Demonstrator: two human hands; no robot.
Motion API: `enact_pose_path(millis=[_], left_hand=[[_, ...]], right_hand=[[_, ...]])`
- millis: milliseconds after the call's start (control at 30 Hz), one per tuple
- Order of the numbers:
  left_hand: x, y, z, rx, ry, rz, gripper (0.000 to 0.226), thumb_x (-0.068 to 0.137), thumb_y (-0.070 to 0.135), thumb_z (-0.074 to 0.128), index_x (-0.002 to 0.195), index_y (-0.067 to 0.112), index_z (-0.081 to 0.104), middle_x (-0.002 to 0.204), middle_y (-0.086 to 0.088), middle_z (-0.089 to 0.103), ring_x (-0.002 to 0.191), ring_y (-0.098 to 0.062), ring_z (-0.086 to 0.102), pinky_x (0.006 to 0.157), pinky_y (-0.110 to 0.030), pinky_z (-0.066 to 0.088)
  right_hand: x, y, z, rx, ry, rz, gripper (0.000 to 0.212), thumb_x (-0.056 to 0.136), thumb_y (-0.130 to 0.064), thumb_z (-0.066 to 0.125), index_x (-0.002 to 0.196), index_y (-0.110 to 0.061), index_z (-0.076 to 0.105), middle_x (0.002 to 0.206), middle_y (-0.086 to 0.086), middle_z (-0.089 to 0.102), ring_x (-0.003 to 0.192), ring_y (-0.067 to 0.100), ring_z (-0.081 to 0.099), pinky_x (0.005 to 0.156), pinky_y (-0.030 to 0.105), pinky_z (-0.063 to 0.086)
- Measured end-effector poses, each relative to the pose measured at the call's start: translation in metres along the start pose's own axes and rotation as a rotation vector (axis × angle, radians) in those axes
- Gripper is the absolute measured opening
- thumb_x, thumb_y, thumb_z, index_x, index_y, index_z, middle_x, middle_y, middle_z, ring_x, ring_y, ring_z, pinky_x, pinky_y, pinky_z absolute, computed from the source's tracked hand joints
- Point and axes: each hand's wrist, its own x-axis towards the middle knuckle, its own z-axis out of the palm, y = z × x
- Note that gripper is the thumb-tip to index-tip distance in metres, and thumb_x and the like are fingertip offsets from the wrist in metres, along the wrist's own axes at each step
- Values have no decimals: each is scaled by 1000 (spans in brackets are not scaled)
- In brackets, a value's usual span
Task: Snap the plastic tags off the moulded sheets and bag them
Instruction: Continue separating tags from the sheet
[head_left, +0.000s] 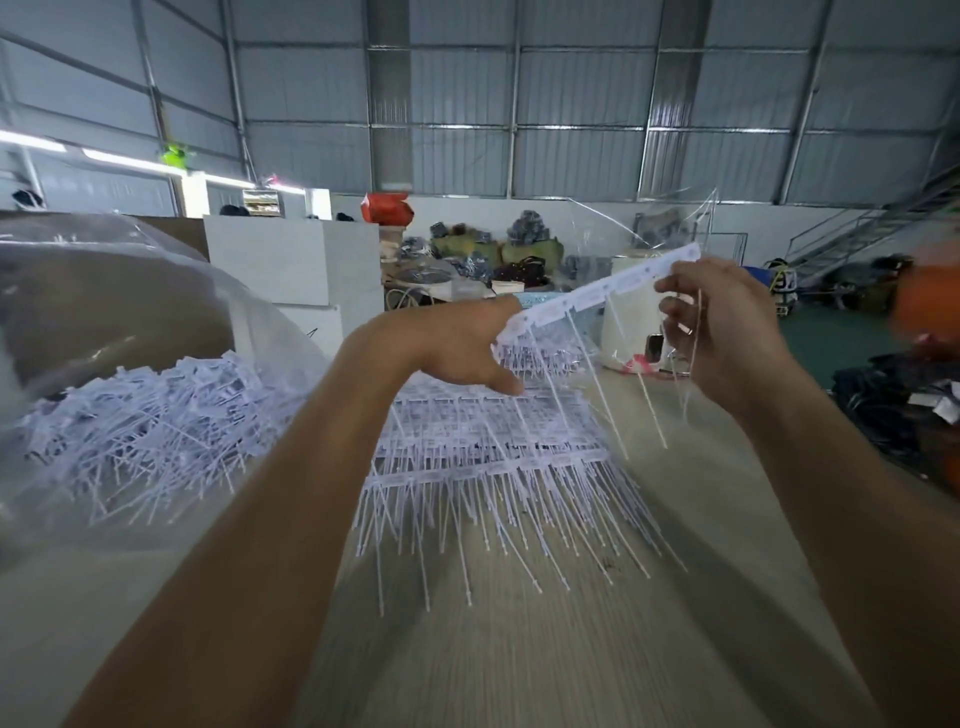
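**Holding 1 strip between 2 hands, slanted up to the right**

Holding the moulded strip (597, 291) in the air at the centre right of the frame, you have it by both ends. Its long axis runs from lower left to upper right, with the low end at your left hand (467, 343) and the high end at your right hand (727, 327). Your left hand has its fingers curled onto the low end, the thumb stretched out below toward the stack. Your right hand pinches the high end with bent fingers, and a few thin tails (613, 395) trail past it.

Those tails hang from the strip's lower edge and point down and slightly right, so the tags lie across the strip's axis, not along it. That crossing is what the next snap turns on, I judge: the 2 hands are placed to twist or bend the strip along its length, and neither is nearer the tags than the other.

Below the strip, at frame centre, the stack of moulded sheets (493, 447) lies on the pale surface (519, 649), its tails pointing toward the bottom of the frame. The clear bag (104, 270) with loose tags (156, 405) sits at the left, nearer your left arm, so that side looks the shorter way for bagging.
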Motion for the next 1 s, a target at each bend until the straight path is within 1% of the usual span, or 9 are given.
enact_pose_path(millis=[33, 100, 267, 367, 533, 633, 700, 867, 1000], left_hand=[[0, 0, 0, -48, 13, 18, 90, 89, 52, 68, 157, 24, 16, 159, -3, 36, 134, -25, 47, 102, -32, 40], [0, 8, 1, -167, 124, 100, 78, 93, 55, 59, 155, 26, 23, 153, -5, 43, 128, -25, 54, 101, -34, 46], [6, 29, 5, -434, 479, 210, 22, 106, 32, 47, 116, 18, 60, 100, 0, 72, 81, -12, 67, 74, -36, 54], [8, 29, 5, -585, 520, 199, 16, 105, 25, 51, 102, 13, 62, 76, -2, 73, 45, -4, 48, 47, -20, 40], [7, 32, 7, -730, 571, 252, 16, 102, 17, 57, 97, 7, 68, 61, -4, 61, 56, -21, 53, 59, -31, 41], [9, 34, 5, -707, 632, 253, 18, 102, 18, 57, 88, 14, 67, 62, -5, 60, 58, -38, 55, 61, -47, 50], [9, 35, 4, -679, 664, 259, 24, 104, 19, 53, 83, 15, 63, 62, -4, 57, 58, -36, 54, 64, -50, 52], [9, 41, -4, -808, 683, 252, 29, 105, 20, 51, 93, -4, 63, 81, -19, 52, 71, -10, 55, 65, -17, 51], [5, 39, -11, -846, 715, 253, 33, 104, 18, 52, 90, -9, 62, 77, -15, 48, 63, 2, 54, 65, -10, 52]], right_hand=[[-2, -2, 3, -10, -45, 1, 7, 95, -13, 64, 100, -18, 65, 79, 1, 73, 59, 9, 60, 56, 21, 50], [-6, -4, 9, -40, -165, -5, 9, 94, -12, 64, 102, -17, 62, 82, 5, 73, 62, 12, 60, 56, 23, 50], [-21, -9, 29, -150, -458, -58, 17, 90, -12, 69, 103, -18, 60, 88, 12, 71, 68, 19, 65, 61, 29, 55], [-27, -14, 33, -213, -499, -139, 16, 92, -10, 66, 103, -18, 57, 86, 11, 69, 70, 20, 66, 62, 30, 55], [-35, -31, 31, -507, -497, -302, 15, 93, -3, 64, 104, -12, 58, 91, 15, 73, 69, 21, 67, 65, 33, 58], [-37, -43, 30, -731, -500, -450, 8, 92, -7, 69, 98, -12, 66, 89, 13, 73, 69, 16, 70, 63, 26, 56], [-38, -52, 30, -798, -505, -513, 9, 91, -8, 72, 96, -16, 71, 86, 9, 72, 67, 13, 69, 59, 20, 51], [-42, -63, 30, -744, -525, -582, 15, 90, -7, 72, 95, -21, 72, 81, 2, 71, 65, 8, 68, 62, 17, 54], [-44, -60, 34, -656, -546, -619, 13, 91, -5, 70, 97, -16, 71, 81, 10, 69, 65, 11, 66, 63, 20, 55]])
